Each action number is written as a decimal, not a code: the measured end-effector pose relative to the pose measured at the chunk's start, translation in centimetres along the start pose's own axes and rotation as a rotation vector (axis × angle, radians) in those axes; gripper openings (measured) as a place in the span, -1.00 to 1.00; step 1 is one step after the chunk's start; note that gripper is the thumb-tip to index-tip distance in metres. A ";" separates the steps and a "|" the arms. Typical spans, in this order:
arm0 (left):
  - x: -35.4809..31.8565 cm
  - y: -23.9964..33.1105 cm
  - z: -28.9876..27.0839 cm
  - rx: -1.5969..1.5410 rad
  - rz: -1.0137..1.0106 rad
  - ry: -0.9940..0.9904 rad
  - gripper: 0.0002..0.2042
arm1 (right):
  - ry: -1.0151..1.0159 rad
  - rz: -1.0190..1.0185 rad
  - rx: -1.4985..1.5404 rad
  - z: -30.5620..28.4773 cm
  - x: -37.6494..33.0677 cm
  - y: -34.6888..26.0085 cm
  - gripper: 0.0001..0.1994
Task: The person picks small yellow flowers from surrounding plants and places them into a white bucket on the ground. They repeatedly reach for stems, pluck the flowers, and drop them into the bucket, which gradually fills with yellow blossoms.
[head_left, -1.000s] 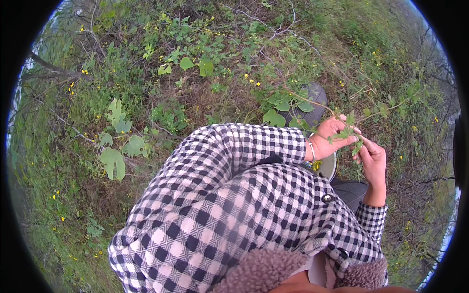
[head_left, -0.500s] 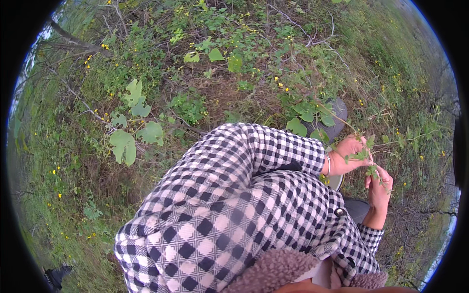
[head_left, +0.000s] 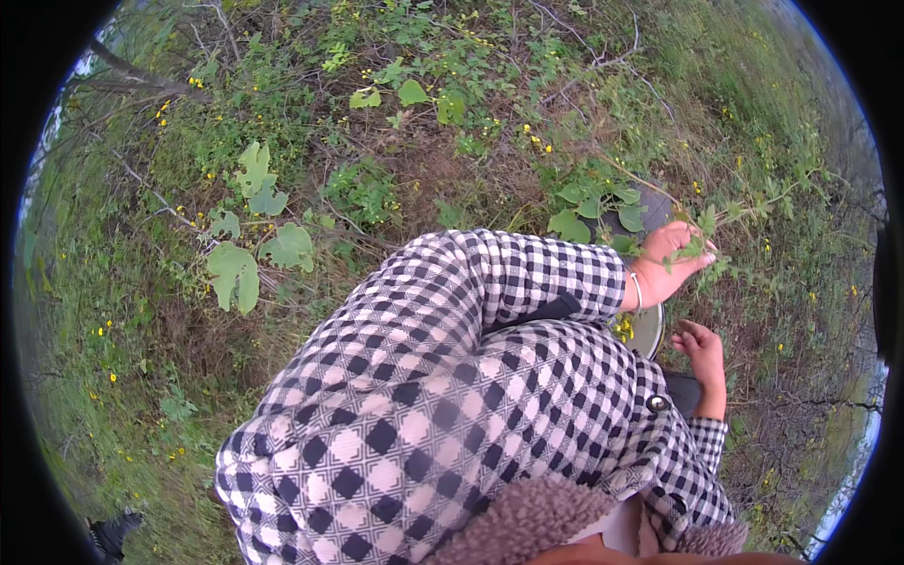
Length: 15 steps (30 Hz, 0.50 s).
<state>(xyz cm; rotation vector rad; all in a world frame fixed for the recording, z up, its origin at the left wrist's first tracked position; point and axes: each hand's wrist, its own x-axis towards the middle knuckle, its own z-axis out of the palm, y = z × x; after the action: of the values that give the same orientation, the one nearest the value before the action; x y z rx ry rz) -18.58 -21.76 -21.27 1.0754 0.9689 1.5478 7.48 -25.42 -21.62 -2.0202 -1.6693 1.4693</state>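
My left hand [head_left: 665, 261], with a bracelet at the wrist, is closed around a thin leafy green stem [head_left: 704, 226]. That stem runs off to the right and back toward the left. Below it my right hand [head_left: 702, 354] has its fingers curled together beside a pale round container [head_left: 649, 331]. Whether anything is pinched in those fingers is too small to make out. Several yellow flowers [head_left: 623, 327] lie in the container, which is partly hidden by my checked sleeve.
A grey shoe [head_left: 636, 215] stands beyond my left hand, with broad green leaves [head_left: 570, 224] over it. Dry bare branches [head_left: 603, 61] and low weeds with yellow blossoms surround me. Large lobed leaves [head_left: 235, 275] grow at the left.
My right hand has left the stem and moved down and left to the container. My left hand, still on the stem, has risen slightly. More of the container and its flowers shows.
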 end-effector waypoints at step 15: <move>1.0 -1.9 1.1 -0.083 -0.017 -0.049 -0.75 | -0.101 0.002 -0.091 0.6 2.2 3.8 -0.71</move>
<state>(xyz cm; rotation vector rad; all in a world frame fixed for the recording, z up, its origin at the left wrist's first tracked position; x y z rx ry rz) -17.18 -20.32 -22.62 1.0392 0.8710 1.5283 9.40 -25.32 -25.59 -2.0241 -1.8053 1.5475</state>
